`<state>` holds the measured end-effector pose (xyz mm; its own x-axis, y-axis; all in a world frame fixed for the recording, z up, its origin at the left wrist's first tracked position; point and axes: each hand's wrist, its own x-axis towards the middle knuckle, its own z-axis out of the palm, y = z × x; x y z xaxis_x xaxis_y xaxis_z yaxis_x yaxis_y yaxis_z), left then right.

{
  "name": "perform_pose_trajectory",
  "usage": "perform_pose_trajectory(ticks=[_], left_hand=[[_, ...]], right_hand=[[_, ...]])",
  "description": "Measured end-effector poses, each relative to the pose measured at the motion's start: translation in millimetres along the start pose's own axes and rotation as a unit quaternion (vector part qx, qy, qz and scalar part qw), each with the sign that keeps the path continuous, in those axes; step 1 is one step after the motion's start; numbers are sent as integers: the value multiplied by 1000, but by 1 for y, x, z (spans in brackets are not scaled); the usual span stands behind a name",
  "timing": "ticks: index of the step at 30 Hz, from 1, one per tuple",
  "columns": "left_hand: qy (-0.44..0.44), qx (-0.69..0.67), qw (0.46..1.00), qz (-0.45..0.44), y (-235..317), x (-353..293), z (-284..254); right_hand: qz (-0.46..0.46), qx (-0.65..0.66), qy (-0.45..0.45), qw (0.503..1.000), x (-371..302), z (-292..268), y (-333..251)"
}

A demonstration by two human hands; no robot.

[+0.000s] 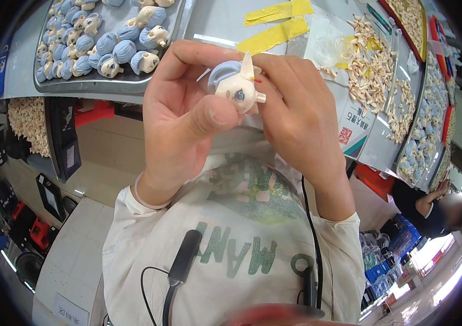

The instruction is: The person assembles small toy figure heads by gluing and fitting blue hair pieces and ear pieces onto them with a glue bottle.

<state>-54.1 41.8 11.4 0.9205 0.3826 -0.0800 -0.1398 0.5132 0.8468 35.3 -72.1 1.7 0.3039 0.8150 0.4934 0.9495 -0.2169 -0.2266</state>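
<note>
Between my two hands is a small doll head (236, 89) with pale blue hair, a painted blue eye and a short neck peg. A cream pointed ear piece (247, 66) stands up from it, with a small red mark beside it. My left hand (184, 103) is closed around the hair side, its thumb pressed near the face. Curled fingers of my right hand (299, 103) grip the head from the other side, close to the ear piece and neck peg. Their tips are partly hidden behind the head.
A metal tray (100, 87) of similar heads lies at the upper left. Yellow tape strips (274, 35), a clear round dish (329, 51) and a pile of pointed pieces (369, 65) are on the table. More trays line the right, where another person (432, 209) is visible.
</note>
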Motion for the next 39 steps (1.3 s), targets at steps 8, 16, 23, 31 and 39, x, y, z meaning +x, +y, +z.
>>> perform_pose_trajectory(ticks=[8,16,23,31,39], left_hand=[[41,53,997,47,-5,-1,6],[-91,411,849,320,-11,3,13],[-92,594,719,350,6,9,16],[79,674,707,198,66,40,-57],[8,792,589,160,55,49,-60]], right_hand=[[6,41,38,998,-4,-7,10],[280,570,4,772,-11,-53,9],[328,335,110,876,-50,-107,40],[399,-252,125,873,-176,-178,141],[400,-340,117,843,-179,-191,156]])
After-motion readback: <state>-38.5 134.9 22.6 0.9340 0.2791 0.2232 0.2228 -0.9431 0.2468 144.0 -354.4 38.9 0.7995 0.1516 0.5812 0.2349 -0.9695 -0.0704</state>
